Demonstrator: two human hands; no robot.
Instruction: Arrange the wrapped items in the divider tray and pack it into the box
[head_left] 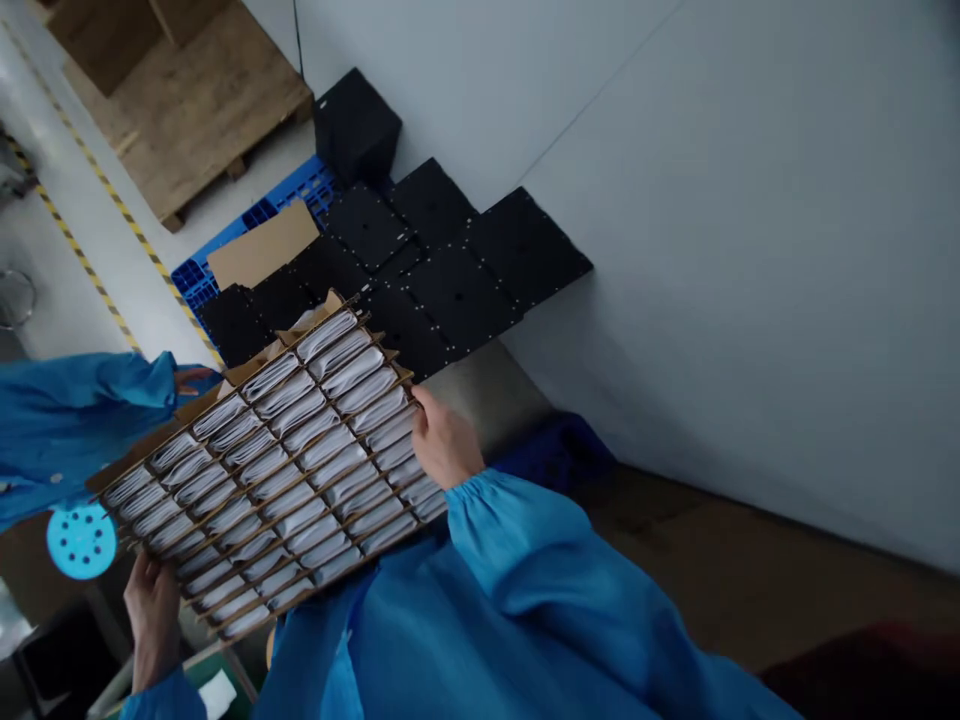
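Between my two hands is a cardboard divider grid [300,470], its many cells filled with folded white sheets. My left hand [152,610] grips its near left edge, with the fingers curled at the rim. On the opposite side my right hand [444,436] clasps the right edge, thumb on top. The grid is held tilted in front of my body. What lies under it is hidden. Just beyond its far left side, a co-worker's hand [193,379] in a blue sleeve reaches close to a brown cardboard edge.
Black boxes [457,295] stand on a blue plastic pallet [196,282] against the white wall [712,250]. A flat cardboard piece [264,245] lies there too. Farther back is a wooden pallet [202,110] with cartons. A round blue stool seat [82,540] is at left.
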